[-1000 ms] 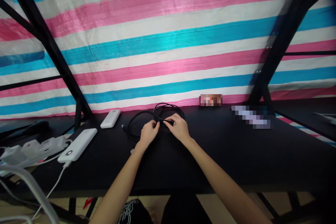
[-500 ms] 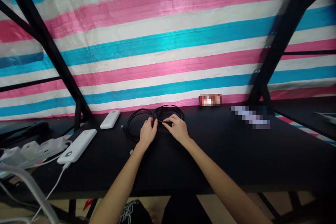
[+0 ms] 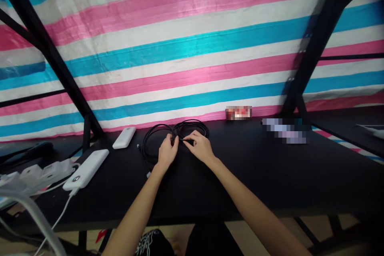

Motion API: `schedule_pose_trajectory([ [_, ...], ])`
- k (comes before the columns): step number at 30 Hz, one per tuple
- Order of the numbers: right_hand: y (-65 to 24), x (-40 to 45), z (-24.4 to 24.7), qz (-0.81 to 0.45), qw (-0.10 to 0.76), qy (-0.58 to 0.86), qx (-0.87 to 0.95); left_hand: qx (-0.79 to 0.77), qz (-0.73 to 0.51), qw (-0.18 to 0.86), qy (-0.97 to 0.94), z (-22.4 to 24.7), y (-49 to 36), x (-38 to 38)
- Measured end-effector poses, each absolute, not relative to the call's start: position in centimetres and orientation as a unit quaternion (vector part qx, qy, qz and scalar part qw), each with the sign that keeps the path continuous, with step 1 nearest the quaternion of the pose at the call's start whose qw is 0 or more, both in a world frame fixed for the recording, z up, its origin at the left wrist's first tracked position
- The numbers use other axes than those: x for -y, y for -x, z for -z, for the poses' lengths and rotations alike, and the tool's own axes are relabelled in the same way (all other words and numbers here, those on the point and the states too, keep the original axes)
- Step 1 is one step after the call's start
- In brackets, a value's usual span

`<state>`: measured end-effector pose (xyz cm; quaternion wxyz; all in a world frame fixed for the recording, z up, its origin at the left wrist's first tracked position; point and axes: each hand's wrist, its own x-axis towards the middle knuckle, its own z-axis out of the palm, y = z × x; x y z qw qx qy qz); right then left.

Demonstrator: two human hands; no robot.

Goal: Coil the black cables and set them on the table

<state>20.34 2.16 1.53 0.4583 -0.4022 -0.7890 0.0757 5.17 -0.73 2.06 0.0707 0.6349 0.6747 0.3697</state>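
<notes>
A black cable (image 3: 144,141) lies in two loops on the black table, like a figure eight, with light-coloured plugs showing at its left side. Where the loops meet, my left hand (image 3: 168,150) is closed on the cable, thumb against fingers. Just to the right, my right hand (image 3: 198,147) pinches the cable between thumb and forefinger. The fingertips of both hands are close together, and the strands between them are partly hidden.
Two white power banks, a far one (image 3: 124,138) and a nearer one (image 3: 87,170) with a white cord, lie to the left. Beyond is a power strip with white chargers (image 3: 31,176). Blurred items, a red box (image 3: 239,113) and a pale packet (image 3: 283,131), are at the right.
The view has shifted slightly, so things sit a little further left. My right hand's fingertips have moved slightly nearer to my left hand; both keep their grip on the cable.
</notes>
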Motion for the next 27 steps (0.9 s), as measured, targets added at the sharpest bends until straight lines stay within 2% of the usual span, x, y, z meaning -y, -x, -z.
schedule_pose_trajectory([
  [20, -20.2, -2.43, -0.92, -0.114, 0.38, 0.388, 0.832, -0.678, -0.333, 0.051, -0.653, -1.24, -4.93, 0.13],
  [27, -20.14, -2.46, -0.85, -0.124, 0.394, 0.39, 0.823, -0.632, -0.428, 0.033, -0.645, -1.58, -5.04, 0.33],
])
